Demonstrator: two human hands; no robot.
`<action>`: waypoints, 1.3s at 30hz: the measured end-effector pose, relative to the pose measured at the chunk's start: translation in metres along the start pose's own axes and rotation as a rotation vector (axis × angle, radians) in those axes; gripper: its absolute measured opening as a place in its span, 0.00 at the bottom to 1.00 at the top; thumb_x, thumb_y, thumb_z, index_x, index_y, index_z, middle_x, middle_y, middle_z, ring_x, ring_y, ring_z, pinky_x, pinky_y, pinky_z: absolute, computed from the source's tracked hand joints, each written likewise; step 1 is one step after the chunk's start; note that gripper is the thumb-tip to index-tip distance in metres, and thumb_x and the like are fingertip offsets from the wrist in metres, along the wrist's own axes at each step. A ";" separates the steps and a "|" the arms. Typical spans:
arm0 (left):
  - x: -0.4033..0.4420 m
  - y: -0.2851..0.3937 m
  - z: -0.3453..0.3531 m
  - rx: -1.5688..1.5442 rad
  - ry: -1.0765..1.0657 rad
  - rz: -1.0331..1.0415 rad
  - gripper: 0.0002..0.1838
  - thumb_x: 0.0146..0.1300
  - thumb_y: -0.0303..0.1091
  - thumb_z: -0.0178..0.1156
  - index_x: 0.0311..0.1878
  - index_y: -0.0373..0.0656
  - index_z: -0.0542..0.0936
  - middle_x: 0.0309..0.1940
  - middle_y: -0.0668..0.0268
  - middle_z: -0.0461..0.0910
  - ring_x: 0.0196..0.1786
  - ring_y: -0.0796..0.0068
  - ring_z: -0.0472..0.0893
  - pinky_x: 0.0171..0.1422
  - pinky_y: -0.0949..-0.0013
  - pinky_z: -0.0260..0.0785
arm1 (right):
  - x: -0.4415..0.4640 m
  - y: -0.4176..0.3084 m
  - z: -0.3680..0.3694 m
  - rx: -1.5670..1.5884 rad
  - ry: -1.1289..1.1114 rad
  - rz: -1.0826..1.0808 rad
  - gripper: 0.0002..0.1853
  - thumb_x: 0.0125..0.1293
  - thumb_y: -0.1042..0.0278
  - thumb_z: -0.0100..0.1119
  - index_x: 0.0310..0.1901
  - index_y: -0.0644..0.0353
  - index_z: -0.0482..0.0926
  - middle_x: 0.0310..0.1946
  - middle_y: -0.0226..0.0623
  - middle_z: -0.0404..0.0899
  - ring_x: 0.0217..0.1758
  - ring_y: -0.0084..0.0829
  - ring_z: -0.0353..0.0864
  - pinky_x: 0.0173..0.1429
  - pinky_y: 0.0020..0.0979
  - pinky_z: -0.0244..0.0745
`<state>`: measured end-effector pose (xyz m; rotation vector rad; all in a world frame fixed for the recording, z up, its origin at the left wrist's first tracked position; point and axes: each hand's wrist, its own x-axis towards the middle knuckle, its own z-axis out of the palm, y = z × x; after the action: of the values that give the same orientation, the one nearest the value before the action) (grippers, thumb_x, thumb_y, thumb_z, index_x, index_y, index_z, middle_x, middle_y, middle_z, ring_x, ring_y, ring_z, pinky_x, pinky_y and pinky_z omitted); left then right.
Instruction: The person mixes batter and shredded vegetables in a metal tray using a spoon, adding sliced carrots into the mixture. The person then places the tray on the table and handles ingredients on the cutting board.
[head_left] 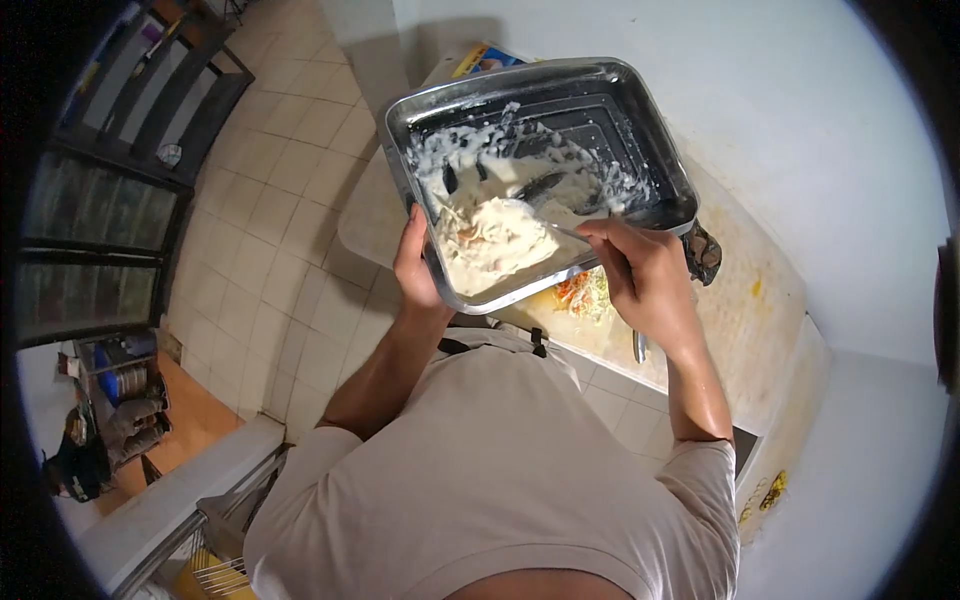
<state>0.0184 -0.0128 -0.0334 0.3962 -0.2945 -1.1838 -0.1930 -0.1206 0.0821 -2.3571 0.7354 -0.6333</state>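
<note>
A rectangular metal baking pan [570, 108] is held up, tilted, above the counter. Thick, pale batter [490, 262] is heaped in its near left corner, with white smears across the rest of the bottom. My left hand [416, 262] is closed round the pan's left side, thumb over the rim and the other fingers hidden beneath. Over the near right edge, my right hand [645, 280] pinches the handle of a metal spoon [566, 232]. The spoon's far end lies in the batter, partly covered.
Under the pan is a pale, stained counter [735, 300]. On it are shredded vegetables [588, 296], what looks like a knife [640, 346] and a crumpled dark plastic bag [703, 254]. A white wall [800, 130] rises behind; tiled floor [270, 190] lies to the left.
</note>
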 end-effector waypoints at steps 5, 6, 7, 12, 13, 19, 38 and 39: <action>-0.002 -0.005 0.000 -0.014 0.033 0.034 0.29 0.80 0.49 0.42 0.73 0.39 0.68 0.68 0.57 0.75 0.68 0.61 0.76 0.73 0.56 0.67 | -0.026 -0.009 -0.003 -0.013 0.039 -0.092 0.10 0.64 0.83 0.62 0.45 0.63 0.86 0.27 0.46 0.82 0.24 0.42 0.80 0.30 0.35 0.72; -0.001 -0.005 0.000 0.004 0.030 0.052 0.29 0.79 0.49 0.42 0.73 0.39 0.68 0.68 0.57 0.75 0.68 0.61 0.76 0.73 0.56 0.67 | -0.030 -0.010 0.000 -0.024 0.029 -0.091 0.10 0.63 0.84 0.62 0.45 0.63 0.86 0.28 0.46 0.83 0.24 0.42 0.80 0.30 0.35 0.72; 0.000 -0.005 0.003 0.002 -0.028 0.078 0.29 0.79 0.48 0.42 0.73 0.39 0.68 0.68 0.57 0.74 0.68 0.62 0.75 0.74 0.57 0.66 | -0.033 -0.012 0.002 -0.037 0.021 -0.091 0.11 0.63 0.84 0.62 0.46 0.63 0.86 0.28 0.45 0.83 0.24 0.42 0.80 0.30 0.35 0.72; 0.000 -0.005 -0.001 -0.029 0.027 0.050 0.28 0.79 0.49 0.44 0.72 0.39 0.69 0.67 0.57 0.76 0.67 0.62 0.76 0.72 0.57 0.68 | -0.032 -0.015 -0.004 -0.111 0.040 -0.081 0.13 0.62 0.84 0.64 0.47 0.60 0.86 0.30 0.42 0.85 0.27 0.40 0.84 0.31 0.35 0.75; 0.001 -0.003 -0.011 -0.063 0.024 0.031 0.28 0.79 0.49 0.44 0.71 0.39 0.70 0.66 0.57 0.76 0.66 0.62 0.77 0.71 0.57 0.68 | -0.030 -0.014 -0.004 -0.109 0.085 -0.074 0.14 0.61 0.82 0.65 0.47 0.57 0.86 0.30 0.39 0.85 0.27 0.39 0.84 0.31 0.36 0.76; 0.001 0.000 -0.001 -0.146 -0.035 0.004 0.28 0.79 0.50 0.45 0.71 0.40 0.70 0.65 0.55 0.76 0.64 0.59 0.79 0.70 0.54 0.71 | -0.024 -0.019 0.009 -0.165 0.012 -0.093 0.15 0.59 0.81 0.66 0.47 0.55 0.87 0.29 0.37 0.85 0.27 0.38 0.85 0.31 0.36 0.77; 0.002 -0.005 -0.010 -0.117 -0.043 0.057 0.29 0.79 0.49 0.43 0.72 0.37 0.68 0.68 0.52 0.74 0.67 0.56 0.76 0.73 0.52 0.68 | -0.012 0.000 -0.013 -0.272 0.176 -0.030 0.14 0.63 0.83 0.62 0.47 0.56 0.87 0.32 0.41 0.86 0.29 0.39 0.86 0.33 0.33 0.76; 0.002 -0.007 -0.009 -0.127 -0.057 0.068 0.30 0.79 0.50 0.42 0.73 0.37 0.68 0.69 0.51 0.73 0.68 0.55 0.75 0.74 0.51 0.67 | -0.012 0.001 -0.021 -0.329 0.211 -0.007 0.14 0.63 0.83 0.62 0.47 0.57 0.87 0.32 0.41 0.86 0.29 0.39 0.86 0.34 0.33 0.76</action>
<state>0.0173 -0.0156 -0.0442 0.2406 -0.2784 -1.1418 -0.2147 -0.1216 0.0930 -2.6160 0.9894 -0.8266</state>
